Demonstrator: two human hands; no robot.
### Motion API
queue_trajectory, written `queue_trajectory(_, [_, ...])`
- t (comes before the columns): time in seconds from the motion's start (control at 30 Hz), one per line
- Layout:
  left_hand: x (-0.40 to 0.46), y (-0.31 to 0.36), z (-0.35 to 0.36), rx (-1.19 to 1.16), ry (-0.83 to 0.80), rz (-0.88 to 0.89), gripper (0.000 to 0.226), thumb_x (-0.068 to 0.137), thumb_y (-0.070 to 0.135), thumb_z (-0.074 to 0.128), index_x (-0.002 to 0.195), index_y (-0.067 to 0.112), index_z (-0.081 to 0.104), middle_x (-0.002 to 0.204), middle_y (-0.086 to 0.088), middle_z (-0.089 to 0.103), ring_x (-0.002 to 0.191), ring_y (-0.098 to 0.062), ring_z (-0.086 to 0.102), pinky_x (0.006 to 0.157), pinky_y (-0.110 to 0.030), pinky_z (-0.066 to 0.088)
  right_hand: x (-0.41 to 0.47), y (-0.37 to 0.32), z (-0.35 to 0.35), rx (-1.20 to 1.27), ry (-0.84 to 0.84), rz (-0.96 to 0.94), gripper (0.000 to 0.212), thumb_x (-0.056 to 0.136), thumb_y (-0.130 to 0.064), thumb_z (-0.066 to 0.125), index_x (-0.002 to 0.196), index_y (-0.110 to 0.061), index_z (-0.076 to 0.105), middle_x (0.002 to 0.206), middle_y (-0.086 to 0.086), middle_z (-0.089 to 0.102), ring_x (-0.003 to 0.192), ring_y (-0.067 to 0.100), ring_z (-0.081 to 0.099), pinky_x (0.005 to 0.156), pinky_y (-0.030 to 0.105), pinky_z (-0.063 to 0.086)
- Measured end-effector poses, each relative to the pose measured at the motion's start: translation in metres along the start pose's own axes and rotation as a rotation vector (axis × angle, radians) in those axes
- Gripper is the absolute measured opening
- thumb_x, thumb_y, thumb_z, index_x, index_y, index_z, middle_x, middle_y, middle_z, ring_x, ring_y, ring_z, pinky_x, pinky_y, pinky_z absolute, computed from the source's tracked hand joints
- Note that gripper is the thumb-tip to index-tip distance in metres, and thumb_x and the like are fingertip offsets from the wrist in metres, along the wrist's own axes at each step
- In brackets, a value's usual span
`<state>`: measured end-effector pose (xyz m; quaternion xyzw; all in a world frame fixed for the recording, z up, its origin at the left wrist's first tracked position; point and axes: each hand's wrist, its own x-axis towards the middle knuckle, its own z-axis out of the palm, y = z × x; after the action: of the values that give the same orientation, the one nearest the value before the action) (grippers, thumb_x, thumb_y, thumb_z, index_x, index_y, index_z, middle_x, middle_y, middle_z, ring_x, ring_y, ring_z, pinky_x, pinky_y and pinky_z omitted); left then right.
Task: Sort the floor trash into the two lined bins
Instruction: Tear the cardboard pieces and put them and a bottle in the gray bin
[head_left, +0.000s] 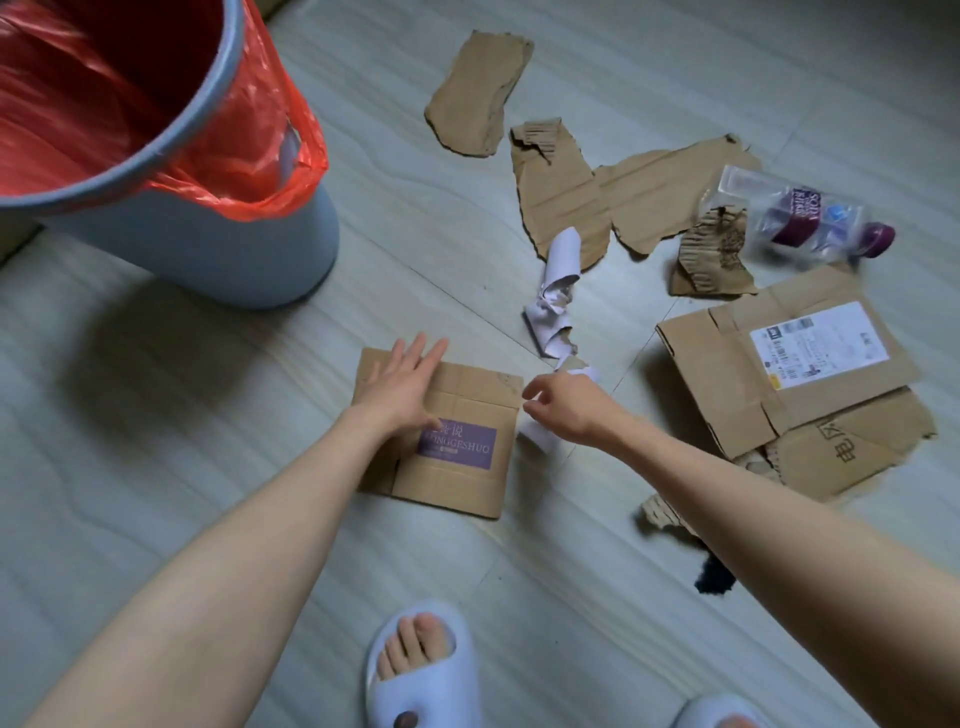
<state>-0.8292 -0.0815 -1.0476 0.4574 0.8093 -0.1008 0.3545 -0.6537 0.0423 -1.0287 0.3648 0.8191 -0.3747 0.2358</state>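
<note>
**Pale wood-grain floor in dim, even light**

The pale grey-green wood-grain plank floor (171, 415) fills almost the whole view. Its long boards run diagonally, with thin dark seams between them and wavy, lighter grain lines across each plank. The light is soft and rather dim, leaving the surface matt with faint, blurred shadows. The far upper right corner falls off into darker shade. At the left edge a strip of brownish surface (13, 241) meets the floor; what it belongs to cannot be told.
</note>
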Motion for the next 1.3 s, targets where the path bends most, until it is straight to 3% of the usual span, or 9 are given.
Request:
queue_trajectory(0.17, [0.010,0.001,0.013,0.128,0.068,0.041,0.113,0.070,0.036,0.077,0.148,0.027,-0.003,0.154,-0.007,0.010,0.145,-0.028,-0.004,0.114,-0.055,-0.001,-0.002,0.011,0.011,0.038,0.048,0.135,0.036,0.093,-0.021,0.045,0.126,-0.010,0.054,0.126,0.016,0.058,0.117,0.032,0.052,0.091,0.033,0.043])
queue_trajectory(0.3, [0.011,0.002,0.023,0.110,0.139,-0.008,0.082,0.065,0.046,0.077,0.132,0.019,0.039,0.125,-0.010,0.041,0.125,-0.028,0.036,0.111,-0.048,0.017,-0.009,0.018,0.022,0.078,0.054,0.204,0.036,0.093,-0.021,0.045,0.126,-0.007,0.051,0.126,0.017,0.058,0.118,0.033,0.052,0.089,0.033,0.040])
queue_trajectory(0.47, [-0.013,-0.004,0.005,-0.257,0.164,0.029,0.033,0.084,0.037,0.063,0.109,0.017,0.057,0.107,-0.006,0.050,0.106,-0.029,0.053,0.088,-0.036,0.040,-0.028,0.000,0.023,0.227,0.075,0.219,0.049,0.093,-0.027,0.049,0.137,-0.007,0.039,0.134,0.017,0.051,0.123,0.033,0.048,0.094,0.032,0.038])
queue_trajectory(0.6, [-0.049,0.003,-0.038,-0.695,0.213,0.120,0.008,0.083,0.024,0.066,0.084,0.023,0.058,0.087,0.002,0.062,0.089,-0.022,0.059,0.075,-0.031,0.046,-0.052,-0.025,0.002,0.244,0.223,0.182,0.033,0.093,-0.029,0.052,0.117,-0.006,0.052,0.117,0.014,0.061,0.106,0.030,0.057,0.073,0.028,0.037])
queue_trajectory(0.77, [-0.090,0.006,-0.071,-0.668,0.478,0.155,0.010,0.086,0.022,0.061,0.094,0.020,0.056,0.095,0.001,0.060,0.094,-0.020,0.057,0.082,-0.031,0.044,-0.088,-0.051,-0.034,0.266,0.487,0.037,0.022,0.091,-0.028,0.057,0.085,-0.007,0.057,0.082,0.007,0.060,0.077,0.024,0.054,0.059,0.030,0.036])
queue_trajectory(0.9, [-0.115,-0.012,-0.111,-0.367,1.102,0.102,0.028,0.084,0.006,0.053,0.112,0.008,0.057,0.114,-0.013,0.053,0.110,-0.032,0.048,0.095,-0.039,0.036,-0.102,-0.083,-0.052,0.320,0.652,-0.027,0.016,0.092,-0.023,0.052,0.095,-0.012,0.064,0.091,0.009,0.068,0.087,0.028,0.059,0.073,0.037,0.045])
queue_trajectory(0.97, [-0.117,-0.025,-0.138,-0.225,1.249,-0.004,0.043,0.079,0.006,0.055,0.121,0.009,0.054,0.125,-0.016,0.049,0.120,-0.035,0.042,0.099,-0.046,0.034,-0.100,-0.097,-0.061,0.376,0.734,-0.005,0.016,0.093,-0.021,0.049,0.094,-0.013,0.062,0.092,0.010,0.067,0.088,0.031,0.058,0.073,0.037,0.043])
queue_trajectory(1.13, [-0.109,-0.058,-0.175,-0.238,0.955,-0.232,0.058,0.089,0.020,0.055,0.142,0.016,0.031,0.139,-0.010,0.040,0.135,-0.030,0.028,0.112,-0.053,0.009,-0.092,-0.126,-0.080,0.681,0.870,-0.018,0.017,0.095,-0.019,0.046,0.081,-0.011,0.054,0.078,0.002,0.058,0.085,0.030,0.053,0.078,0.039,0.041])
queue_trajectory(1.3, [-0.087,-0.075,-0.176,-0.217,0.972,-0.287,0.060,0.086,0.020,0.062,0.140,0.016,0.037,0.127,-0.015,0.045,0.120,-0.035,0.041,0.106,-0.044,0.023,-0.073,-0.137,-0.112,0.787,0.984,-0.107,0.010,0.096,-0.015,0.042,0.093,-0.014,0.052,0.086,-0.002,0.055,0.083,0.018,0.048,0.077,0.030,0.037])
